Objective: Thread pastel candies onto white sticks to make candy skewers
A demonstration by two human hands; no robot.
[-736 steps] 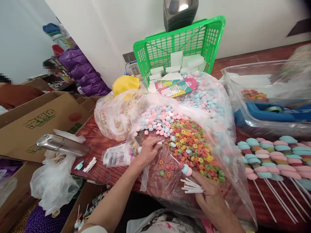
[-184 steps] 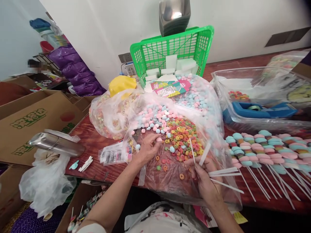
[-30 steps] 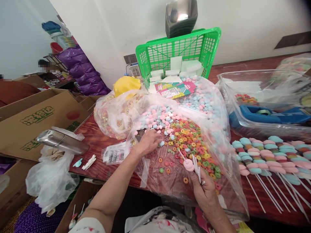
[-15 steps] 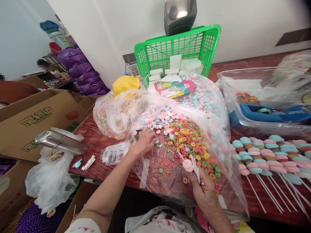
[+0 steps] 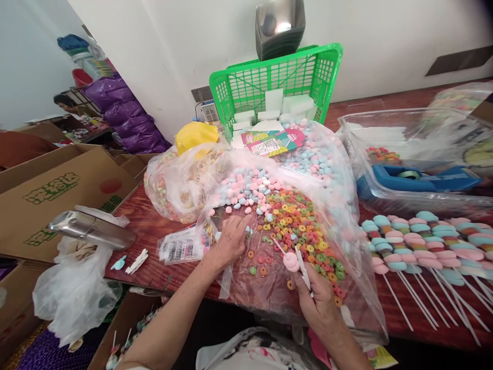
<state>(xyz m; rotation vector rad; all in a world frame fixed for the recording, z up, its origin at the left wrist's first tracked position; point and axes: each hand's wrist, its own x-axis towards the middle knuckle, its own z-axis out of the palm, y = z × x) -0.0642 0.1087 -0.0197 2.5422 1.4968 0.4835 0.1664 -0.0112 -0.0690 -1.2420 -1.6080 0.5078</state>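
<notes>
My left hand (image 5: 230, 240) lies palm down on the clear plastic sheet, fingers stretched forward and slightly bent, close to loose pink and blue candies (image 5: 254, 186). Its fingertips are partly hidden, and no candy can be made out in them. In my right hand (image 5: 321, 298) are several white sticks (image 5: 302, 267), with a round pink candy (image 5: 290, 261) at the thumb, a stick tip poking out of it. Ring-shaped candies (image 5: 296, 216) in red, yellow, orange and green lie heaped between the hands, a few scattered nearer me.
Finished candy skewers (image 5: 423, 241) lie at the right, before a clear tub (image 5: 385, 190) with a blue tape dispenser (image 5: 419, 177). Behind stands a green basket (image 5: 275, 67). A steel flask (image 5: 92, 228), cardboard boxes (image 5: 50, 190) and a bag of rings (image 5: 173, 185) are leftward.
My left hand has drawn back slightly towards me from the pink and blue candies. My right hand still holds the sticks and pink candy. The view has shifted a little.
</notes>
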